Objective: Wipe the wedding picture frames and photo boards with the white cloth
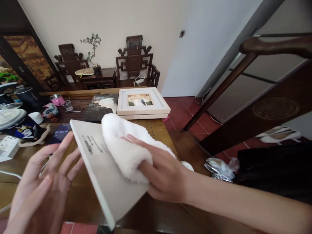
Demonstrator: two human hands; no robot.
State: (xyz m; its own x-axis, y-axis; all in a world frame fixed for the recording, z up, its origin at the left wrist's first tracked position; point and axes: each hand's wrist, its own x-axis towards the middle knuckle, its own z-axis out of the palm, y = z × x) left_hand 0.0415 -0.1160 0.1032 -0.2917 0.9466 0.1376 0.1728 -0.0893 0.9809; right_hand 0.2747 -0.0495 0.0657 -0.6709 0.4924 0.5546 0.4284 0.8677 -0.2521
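Observation:
A thin grey book (97,162) with printed text and a barcode is tilted up above the table, its pale edge towards my left side. My right hand (165,169) grips a folded white fluffy towel (124,146) and presses it against the book's cover. My left hand (48,182) is open beside the book's left edge, palm up and fingers spread. Its fingertips are at or just behind that edge; whether they bear the book I cannot tell. The far side of the book is hidden.
Beyond the book are a stacked white picture frame (159,100) and a dark photo panel (94,109). To the left stand a phone (59,131), a pink cup (57,99), a plastic cup (67,105) and a black tub (26,131). A wooden chair (243,110) is at right.

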